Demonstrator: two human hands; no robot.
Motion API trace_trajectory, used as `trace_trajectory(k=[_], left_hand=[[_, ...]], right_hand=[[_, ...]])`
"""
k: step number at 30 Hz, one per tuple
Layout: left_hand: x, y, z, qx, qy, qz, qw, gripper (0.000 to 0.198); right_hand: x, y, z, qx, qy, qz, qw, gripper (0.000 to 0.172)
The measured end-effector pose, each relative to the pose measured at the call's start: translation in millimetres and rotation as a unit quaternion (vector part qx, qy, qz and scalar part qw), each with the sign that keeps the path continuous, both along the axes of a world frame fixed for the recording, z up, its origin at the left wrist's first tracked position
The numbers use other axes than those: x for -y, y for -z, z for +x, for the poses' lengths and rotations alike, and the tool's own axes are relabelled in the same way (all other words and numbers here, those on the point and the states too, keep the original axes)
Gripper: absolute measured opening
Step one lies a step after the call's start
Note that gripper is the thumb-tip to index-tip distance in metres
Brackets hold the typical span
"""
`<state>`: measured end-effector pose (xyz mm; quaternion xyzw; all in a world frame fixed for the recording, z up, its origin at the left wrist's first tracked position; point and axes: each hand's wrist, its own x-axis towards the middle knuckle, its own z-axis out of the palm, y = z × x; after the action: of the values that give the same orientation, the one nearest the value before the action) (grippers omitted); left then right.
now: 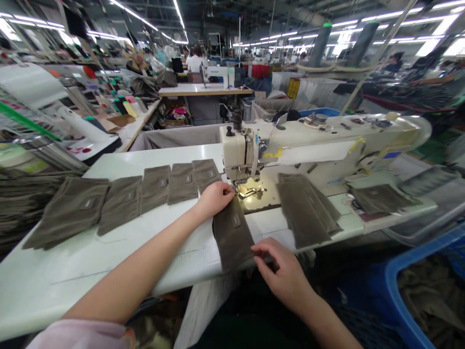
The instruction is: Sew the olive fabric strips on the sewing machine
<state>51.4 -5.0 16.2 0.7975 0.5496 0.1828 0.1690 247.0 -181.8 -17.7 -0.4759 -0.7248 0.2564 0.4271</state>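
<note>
A dark olive-brown fabric piece [232, 237] with a small label lies on the white sewing table [152, 247], its far end just in front of the sewing machine's needle area [238, 186]. My left hand [215, 198] pinches the far edge of this piece, close beside the presser foot. At the near right corner, my right hand [281, 266] grips the fabric between thumb and fingers. The sewing machine [240, 148] stands over the work, with a lit metal plate [254, 189] under its head. Whether the needle is in the cloth cannot be made out.
Labelled fabric pieces [155, 189] lie in a row to the left, beside a thick fabric stack [29, 208]. More fabric panels [305, 211] rest right of the needle. A blue basket [394, 286] holding cloth stands at lower right. Another sewing machine [221, 75] stands behind.
</note>
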Motion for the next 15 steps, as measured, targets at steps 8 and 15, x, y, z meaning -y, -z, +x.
trace_trajectory(k=[8, 15], left_hand=[[14.9, 2.1, -4.5, 0.036, 0.035, 0.073, 0.996, 0.016], [36.5, -1.5, -45.4, -0.089, -0.012, 0.127, 0.988, 0.022]], right_hand=[[3.6, 3.8, 10.3, 0.141, 0.0, 0.091, 0.986, 0.022], [-22.1, -32.7, 0.2, 0.148, -0.009, 0.145, 0.978, 0.021]])
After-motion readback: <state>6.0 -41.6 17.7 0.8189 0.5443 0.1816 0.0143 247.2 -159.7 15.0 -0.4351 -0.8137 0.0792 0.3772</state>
